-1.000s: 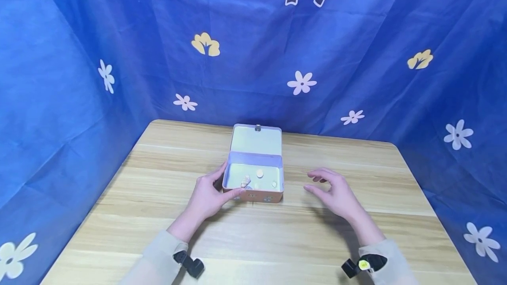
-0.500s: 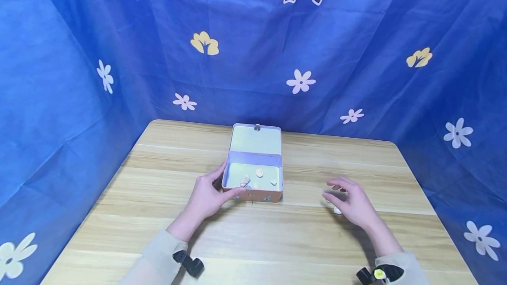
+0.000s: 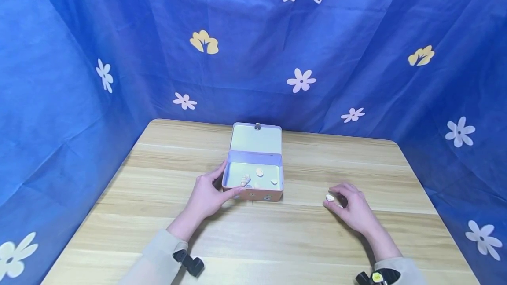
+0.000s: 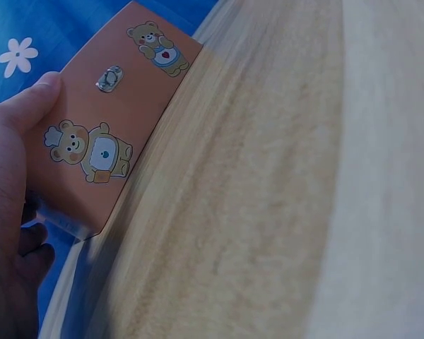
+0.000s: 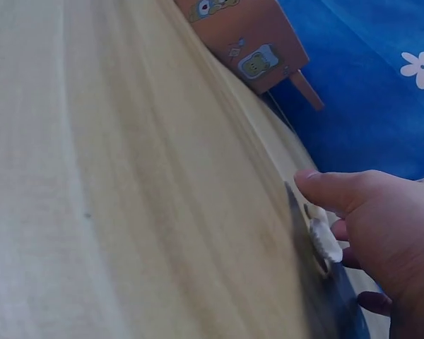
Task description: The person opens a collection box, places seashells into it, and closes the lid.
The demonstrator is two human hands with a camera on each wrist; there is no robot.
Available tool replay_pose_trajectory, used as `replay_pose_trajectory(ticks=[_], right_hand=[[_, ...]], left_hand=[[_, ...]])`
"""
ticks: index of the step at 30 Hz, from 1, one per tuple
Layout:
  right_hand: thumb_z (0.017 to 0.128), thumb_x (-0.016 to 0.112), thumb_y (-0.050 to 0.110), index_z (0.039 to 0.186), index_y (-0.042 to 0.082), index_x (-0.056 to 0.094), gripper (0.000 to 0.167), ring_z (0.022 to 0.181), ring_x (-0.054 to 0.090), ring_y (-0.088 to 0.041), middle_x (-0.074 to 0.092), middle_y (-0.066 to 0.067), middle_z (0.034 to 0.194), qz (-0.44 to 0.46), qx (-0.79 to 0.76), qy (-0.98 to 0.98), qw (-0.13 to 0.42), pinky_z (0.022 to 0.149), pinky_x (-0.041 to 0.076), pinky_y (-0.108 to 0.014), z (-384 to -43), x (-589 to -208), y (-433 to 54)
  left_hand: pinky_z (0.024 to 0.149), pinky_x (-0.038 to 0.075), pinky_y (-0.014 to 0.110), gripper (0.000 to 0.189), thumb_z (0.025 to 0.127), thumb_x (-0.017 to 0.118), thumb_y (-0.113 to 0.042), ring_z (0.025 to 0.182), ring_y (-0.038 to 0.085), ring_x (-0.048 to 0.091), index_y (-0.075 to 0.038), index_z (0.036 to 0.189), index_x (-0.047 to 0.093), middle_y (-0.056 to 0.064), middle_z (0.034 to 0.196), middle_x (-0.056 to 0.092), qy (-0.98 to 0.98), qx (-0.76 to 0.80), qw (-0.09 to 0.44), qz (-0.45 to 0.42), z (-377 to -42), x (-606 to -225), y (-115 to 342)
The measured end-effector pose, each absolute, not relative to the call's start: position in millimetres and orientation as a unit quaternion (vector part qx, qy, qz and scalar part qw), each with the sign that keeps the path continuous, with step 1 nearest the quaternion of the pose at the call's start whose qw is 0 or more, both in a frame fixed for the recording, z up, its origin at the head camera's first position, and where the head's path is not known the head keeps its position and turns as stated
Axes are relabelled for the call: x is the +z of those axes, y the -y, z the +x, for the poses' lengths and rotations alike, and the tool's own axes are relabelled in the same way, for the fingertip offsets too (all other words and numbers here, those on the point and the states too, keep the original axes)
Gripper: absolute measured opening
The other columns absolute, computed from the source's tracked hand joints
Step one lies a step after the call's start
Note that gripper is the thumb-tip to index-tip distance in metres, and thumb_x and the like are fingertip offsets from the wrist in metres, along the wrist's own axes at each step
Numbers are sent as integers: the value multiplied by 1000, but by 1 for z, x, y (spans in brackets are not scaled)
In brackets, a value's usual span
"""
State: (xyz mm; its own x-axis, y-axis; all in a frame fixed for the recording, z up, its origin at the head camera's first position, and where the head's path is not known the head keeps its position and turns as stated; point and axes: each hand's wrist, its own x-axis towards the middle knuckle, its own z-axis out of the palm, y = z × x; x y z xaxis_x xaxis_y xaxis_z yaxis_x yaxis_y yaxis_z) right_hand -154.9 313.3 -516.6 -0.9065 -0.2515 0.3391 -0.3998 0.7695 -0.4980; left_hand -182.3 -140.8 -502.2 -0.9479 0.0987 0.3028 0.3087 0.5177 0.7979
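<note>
A hinged tin box [image 3: 251, 195] stands on the table, its lid [image 3: 256, 140] raised at the back. Bear pictures decorate its orange-brown outside in the left wrist view. My left hand [image 3: 209, 195] grips the box's left front corner, thumb along the front and fingers at the side. Inside lie several seashells, among them a spiral shell [image 3: 245, 180] and a round pale one [image 3: 259, 172]. To the right, my right hand [image 3: 354, 208] is low over the table, thumb and fingers apart around a small white seashell [image 3: 330, 197]. Another white seashell [image 5: 325, 240] shows beneath this hand.
The wooden table [image 3: 253, 241] has rounded back corners. A blue curtain [image 3: 253, 87] with flowers hangs behind it and along both sides. Each wrist wears a strapped black camera, such as the left camera [image 3: 194, 267].
My right hand has moved right, away from the box, and down to the loose seashells, which have come into view beside it. The left hand keeps its grip on the box.
</note>
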Motion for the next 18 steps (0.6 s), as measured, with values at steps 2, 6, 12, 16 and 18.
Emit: replay_pose_trajectory(ticks=[2, 6, 12, 16, 18], right_hand=[[87, 90, 31, 115, 5, 78, 40, 109, 65, -27, 73, -2, 111, 171, 281, 935, 134, 92, 42, -50, -154, -519, -313], [88, 89, 31, 112, 7, 79, 36, 103, 65, -23, 72, 0, 108, 159, 276, 938, 138, 85, 35, -44, -154, -523, -313], [92, 86, 31, 108, 11, 80, 26, 101, 63, -22, 69, 3, 105, 154, 284, 937, 132, 84, 30, -44, -155, -526, -312], [93, 85, 27, 102, 14, 79, 17, 99, 62, -19, 69, 5, 103, 158, 294, 933, 131, 83, 29, -43, -156, -526, -312], [92, 86, 25, 102, 15, 78, 16, 97, 62, -18, 70, 5, 103, 161, 299, 931, 131, 83, 29, -43, -157, -525, -311]], left_hand=[[117, 42, 46, 105, 74, 93, -58, 139, 32, 53, -6, 156, 52, 17, 148, 55, 864, -477, 108, -118, -182, -502, 140], [117, 41, 45, 103, 75, 95, -53, 138, 31, 53, -7, 156, 52, 17, 148, 56, 864, -477, 109, -119, -182, -500, 141], [117, 41, 47, 104, 75, 94, -56, 138, 32, 53, -7, 156, 51, 16, 148, 55, 868, -471, 108, -118, -182, -499, 141], [117, 41, 47, 103, 76, 94, -55, 138, 32, 53, -8, 157, 50, 17, 149, 55, 868, -471, 106, -117, -181, -498, 141], [117, 42, 47, 103, 76, 94, -55, 138, 32, 53, -8, 157, 50, 16, 149, 55, 868, -471, 106, -117, -181, -498, 142]])
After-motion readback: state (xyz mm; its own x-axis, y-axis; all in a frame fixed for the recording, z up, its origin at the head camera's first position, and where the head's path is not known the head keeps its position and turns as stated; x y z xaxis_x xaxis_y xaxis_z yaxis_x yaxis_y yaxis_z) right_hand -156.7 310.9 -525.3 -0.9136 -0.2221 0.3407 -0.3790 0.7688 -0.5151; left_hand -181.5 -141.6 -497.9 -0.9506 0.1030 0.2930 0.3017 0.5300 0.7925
